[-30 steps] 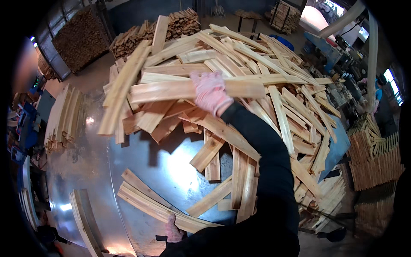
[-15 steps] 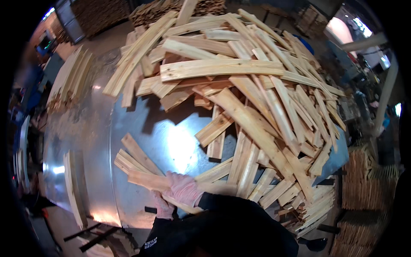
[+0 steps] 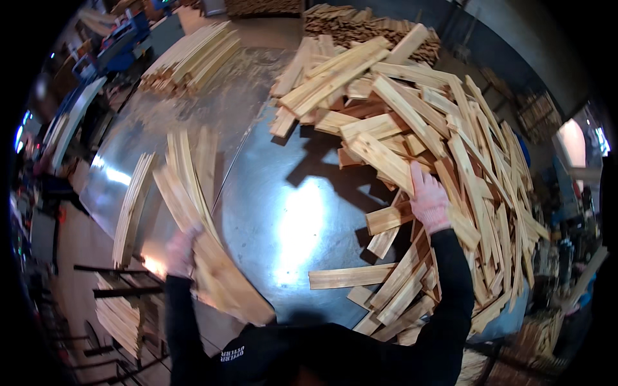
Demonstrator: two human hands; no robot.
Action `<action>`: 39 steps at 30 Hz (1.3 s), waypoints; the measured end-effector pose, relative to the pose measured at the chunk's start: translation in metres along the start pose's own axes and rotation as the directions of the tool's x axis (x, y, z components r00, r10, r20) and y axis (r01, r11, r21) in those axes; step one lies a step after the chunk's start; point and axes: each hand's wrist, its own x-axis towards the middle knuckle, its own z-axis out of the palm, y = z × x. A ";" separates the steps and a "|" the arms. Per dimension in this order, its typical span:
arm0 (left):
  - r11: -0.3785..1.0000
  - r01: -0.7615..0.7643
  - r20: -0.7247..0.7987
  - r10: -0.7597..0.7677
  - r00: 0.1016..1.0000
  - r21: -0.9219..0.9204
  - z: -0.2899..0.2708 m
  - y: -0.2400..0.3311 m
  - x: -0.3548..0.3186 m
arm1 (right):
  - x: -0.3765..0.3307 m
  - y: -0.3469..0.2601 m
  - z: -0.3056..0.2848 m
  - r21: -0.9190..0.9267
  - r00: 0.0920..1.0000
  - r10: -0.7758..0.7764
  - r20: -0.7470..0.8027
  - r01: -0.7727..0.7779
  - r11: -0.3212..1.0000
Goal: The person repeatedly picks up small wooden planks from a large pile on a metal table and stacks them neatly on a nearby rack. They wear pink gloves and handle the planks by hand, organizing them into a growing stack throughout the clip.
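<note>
My left hand (image 3: 182, 251), in a pink-and-white glove and smeared by motion, is closed on the edge of a wooden board (image 3: 222, 270). That board slants over the left part of the metal table, with a couple of other boards (image 3: 185, 161) just beyond it. Out to the right, my gloved right hand (image 3: 430, 201) grips a pale board (image 3: 380, 157) lying across the loose pile of boards (image 3: 463, 161). Its fingers cover part of the board's middle. A single short board (image 3: 344, 276) juts from the pile toward the table's middle.
The shiny metal table (image 3: 257, 193) stretches before me. A narrow stack of boards (image 3: 134, 212) lies at its left edge, and a larger neat stack (image 3: 193, 58) at its far left. Beyond the left edge stands a dark metal rack (image 3: 125, 291) with more boards.
My hands, together before at the near edge on boards, have parted. The left has swung left with a board; the right has reached out to the pile. The view has turned left.
</note>
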 end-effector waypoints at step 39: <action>0.704 0.457 0.633 -0.014 0.774 -0.543 -0.092 -0.121 0.152 | -0.037 -0.451 0.107 0.632 0.831 -0.204 0.518 -0.532 -0.564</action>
